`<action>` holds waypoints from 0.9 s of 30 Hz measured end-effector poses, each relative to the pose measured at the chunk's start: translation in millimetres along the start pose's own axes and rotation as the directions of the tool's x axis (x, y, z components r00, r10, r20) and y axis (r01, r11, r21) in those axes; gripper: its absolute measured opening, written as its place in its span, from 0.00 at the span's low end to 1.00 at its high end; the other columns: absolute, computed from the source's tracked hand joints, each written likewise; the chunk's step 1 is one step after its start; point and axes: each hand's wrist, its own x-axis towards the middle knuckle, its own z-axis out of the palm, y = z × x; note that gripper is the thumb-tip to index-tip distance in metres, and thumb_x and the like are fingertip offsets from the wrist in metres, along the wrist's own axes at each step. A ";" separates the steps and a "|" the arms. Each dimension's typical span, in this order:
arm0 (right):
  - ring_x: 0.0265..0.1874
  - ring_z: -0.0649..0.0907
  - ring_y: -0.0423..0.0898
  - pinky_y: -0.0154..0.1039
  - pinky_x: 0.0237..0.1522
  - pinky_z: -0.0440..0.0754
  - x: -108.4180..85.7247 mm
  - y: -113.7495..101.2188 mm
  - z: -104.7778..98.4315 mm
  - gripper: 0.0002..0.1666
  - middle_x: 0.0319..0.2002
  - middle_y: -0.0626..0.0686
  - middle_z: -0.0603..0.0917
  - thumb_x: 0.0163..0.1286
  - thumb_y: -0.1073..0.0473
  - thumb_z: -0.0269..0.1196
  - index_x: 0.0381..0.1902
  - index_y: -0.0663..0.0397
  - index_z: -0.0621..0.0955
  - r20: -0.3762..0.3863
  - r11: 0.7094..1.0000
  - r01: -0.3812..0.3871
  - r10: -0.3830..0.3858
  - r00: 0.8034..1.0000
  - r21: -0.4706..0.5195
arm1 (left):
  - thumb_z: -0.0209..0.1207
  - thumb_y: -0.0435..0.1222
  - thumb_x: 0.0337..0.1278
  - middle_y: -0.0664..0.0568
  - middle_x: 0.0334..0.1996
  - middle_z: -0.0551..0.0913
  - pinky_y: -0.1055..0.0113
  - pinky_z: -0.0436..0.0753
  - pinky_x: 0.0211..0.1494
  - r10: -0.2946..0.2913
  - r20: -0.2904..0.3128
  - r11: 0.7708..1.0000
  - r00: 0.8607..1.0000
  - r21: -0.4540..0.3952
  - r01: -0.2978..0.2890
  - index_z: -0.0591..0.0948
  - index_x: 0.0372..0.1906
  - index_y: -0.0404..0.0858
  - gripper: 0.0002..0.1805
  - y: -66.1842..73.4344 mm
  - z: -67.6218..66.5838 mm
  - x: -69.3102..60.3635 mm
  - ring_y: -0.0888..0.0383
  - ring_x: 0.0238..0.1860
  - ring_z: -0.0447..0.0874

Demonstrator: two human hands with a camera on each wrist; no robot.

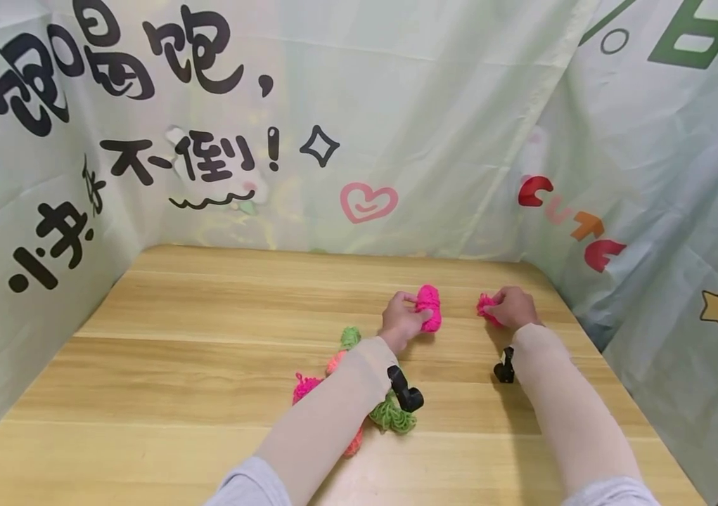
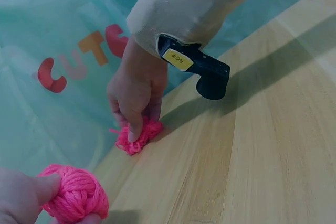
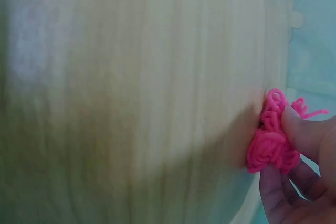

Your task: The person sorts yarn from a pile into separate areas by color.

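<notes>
My left hand (image 1: pixel 400 323) pinches a bright pink yarn bundle (image 1: pixel 431 308) standing upright, its thumb across the near side. In the left wrist view that bundle (image 2: pixel 79 195) looks tightly wound between thumb and fingers. To the right, my right hand (image 1: pixel 515 308) grips a smaller, looser pink yarn bunch (image 1: pixel 487 308) at the table's surface. Loops and a loose strand of this bunch (image 3: pixel 273 142) show in the right wrist view, with the thumb on one side and fingers beneath. A gap separates the two pink bundles.
Under and beside the left forearm lie green yarn (image 1: pixel 393 414), another green piece (image 1: pixel 350 337), pink yarn (image 1: pixel 305 386) and coral yarn (image 1: pixel 336 361), partly hidden by the sleeve. A printed cloth (image 1: pixel 434 140) hangs behind the wooden table (image 1: pixel 175 379).
</notes>
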 end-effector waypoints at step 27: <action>0.37 0.75 0.57 0.44 0.35 0.76 1.7 -7.4 0.7 0.18 0.37 0.62 0.79 0.64 0.54 0.66 0.39 0.66 0.77 0.021 0.995 -0.098 0.098 0.995 0.012 | 0.68 0.33 0.52 0.52 0.36 0.82 0.66 0.78 0.45 0.045 -0.097 0.942 0.994 0.335 -0.010 0.84 0.32 0.42 0.03 9.6 44.0 12.5 0.54 0.44 0.77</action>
